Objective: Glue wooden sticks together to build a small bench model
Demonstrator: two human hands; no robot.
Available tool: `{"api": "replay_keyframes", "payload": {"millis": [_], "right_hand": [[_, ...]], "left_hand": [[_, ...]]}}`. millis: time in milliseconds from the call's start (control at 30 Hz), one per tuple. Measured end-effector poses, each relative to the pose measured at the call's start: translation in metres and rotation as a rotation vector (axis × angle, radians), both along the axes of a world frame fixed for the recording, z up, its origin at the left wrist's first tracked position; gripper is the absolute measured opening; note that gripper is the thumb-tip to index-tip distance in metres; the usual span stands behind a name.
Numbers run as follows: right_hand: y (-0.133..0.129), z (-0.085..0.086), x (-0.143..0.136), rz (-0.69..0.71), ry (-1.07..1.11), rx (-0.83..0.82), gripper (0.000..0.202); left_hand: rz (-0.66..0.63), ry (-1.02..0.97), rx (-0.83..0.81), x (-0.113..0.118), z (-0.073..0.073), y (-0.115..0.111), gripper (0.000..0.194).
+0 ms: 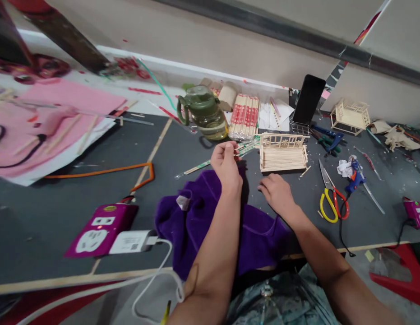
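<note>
My left hand (226, 164) is raised over the top edge of a purple cloth (203, 198), its fingers curled together; whatever they pinch is too small to name. Lower and to the right, my right hand (277, 193) rests near the dark tabletop with its fingers bent, and its fingertips are partly hidden. Just beyond that hand stands a small bench made of thin wooden sticks (284, 159). Wrapped green-and-white sticks (205, 167) lie behind my left hand. Yellow-and-red scissors (329, 198) and a blue glue gun (356, 178) lie to the right.
A green-lidded jug (205, 113) and bundled sticks (244, 115) stand at the back, beside a black phone (308, 99). Another stick model (351, 116) and pliers (328, 139) are at the back right. A magenta power strip (106, 228) with a white charger (130, 242) sits left.
</note>
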State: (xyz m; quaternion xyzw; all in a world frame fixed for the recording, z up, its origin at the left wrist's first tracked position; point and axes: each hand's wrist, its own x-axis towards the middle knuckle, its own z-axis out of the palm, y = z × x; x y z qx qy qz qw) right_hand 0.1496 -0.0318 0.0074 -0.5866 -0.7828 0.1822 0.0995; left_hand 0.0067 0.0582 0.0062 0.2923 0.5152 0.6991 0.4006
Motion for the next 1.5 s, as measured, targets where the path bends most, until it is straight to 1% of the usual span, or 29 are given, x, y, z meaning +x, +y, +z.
{"api": "replay_keyframes", "payload": {"millis": [67,133,200,267,300,333,433,467,533,567,633,700,800,867,933,1000,1100,1167,1200,1267,1333,1367,1433,1500], "right_hand": [[0.001,-0.005,0.0,0.026,-0.042,0.0,0.018],[0.001,-0.009,0.002,0.02,-0.01,0.024,0.017],[0.002,-0.012,0.005,-0.042,0.136,0.062,0.015],[0.004,-0.011,0.009,-0.167,0.386,0.079,0.014],[0.006,-0.01,0.01,-0.243,0.534,0.075,0.013],[0.008,-0.008,0.012,-0.316,0.685,0.06,0.012],[0.014,0.003,0.014,-0.478,1.091,-0.068,0.019],[0.015,0.007,0.015,-0.502,1.198,-0.129,0.023],[0.014,0.014,0.016,-0.506,1.349,-0.246,0.029],[0.012,0.017,0.017,-0.49,1.39,-0.293,0.03],[0.008,0.023,0.019,-0.444,1.426,-0.357,0.029],[0.005,0.029,0.022,-0.406,1.432,-0.388,0.028],[0.003,0.037,0.026,-0.377,1.429,-0.383,0.029],[0.003,0.043,0.028,-0.357,1.397,-0.367,0.03],[0.004,0.048,0.03,-0.33,1.321,-0.346,0.031],[0.004,0.053,0.031,-0.303,1.201,-0.285,0.03],[-0.001,0.059,0.035,-0.295,0.978,-0.083,0.023],[-0.006,0.061,0.043,-0.349,0.865,0.069,0.017],[-0.008,0.062,0.049,-0.389,0.822,0.143,0.018],[-0.013,0.063,0.067,-0.467,0.734,0.285,0.022],[-0.017,0.064,0.091,-0.539,0.614,0.396,0.023],[-0.019,0.065,0.104,-0.598,0.553,0.432,0.024],[-0.024,0.066,0.13,-0.769,0.423,0.47,0.022],[-0.029,0.065,0.153,-0.911,0.285,0.465,0.025]], "left_hand": [[-0.041,-0.051,-0.025,-0.001,0.002,0.001,0.023],[-0.103,-0.079,-0.048,-0.002,0.005,0.0,0.021],[-0.136,-0.061,-0.038,-0.003,0.007,-0.005,0.021],[-0.108,-0.003,0.024,-0.003,0.009,-0.017,0.021],[-0.061,0.054,0.069,-0.003,0.011,-0.024,0.02],[-0.04,0.123,0.107,-0.002,0.013,-0.033,0.018],[0.034,0.401,0.285,0.004,0.021,-0.059,0.006],[0.02,0.51,0.354,0.007,0.023,-0.065,0.003],[-0.09,0.699,0.475,0.012,0.026,-0.074,0.012],[-0.147,0.761,0.517,0.015,0.027,-0.077,0.017],[-0.238,0.82,0.555,0.02,0.027,-0.08,0.022],[-0.281,0.815,0.551,0.022,0.027,-0.081,0.022],[-0.312,0.784,0.542,0.022,0.025,-0.081,0.022],[-0.314,0.771,0.533,0.021,0.025,-0.081,0.023],[-0.3,0.77,0.532,0.019,0.025,-0.08,0.022],[-0.296,0.771,0.55,0.018,0.024,-0.079,0.02],[-0.319,0.697,0.525,0.017,0.021,-0.079,0.016],[-0.316,0.564,0.445,0.019,0.019,-0.079,0.013],[-0.3,0.477,0.399,0.021,0.017,-0.078,0.011],[-0.243,0.293,0.317,0.024,0.016,-0.075,0.008],[-0.196,0.149,0.236,0.026,0.015,-0.071,0.007],[-0.186,0.101,0.19,0.027,0.015,-0.069,0.008],[-0.195,0.044,0.101,0.029,0.016,-0.066,0.012],[-0.204,0.027,0.058,0.029,0.017,-0.065,0.017]]}}
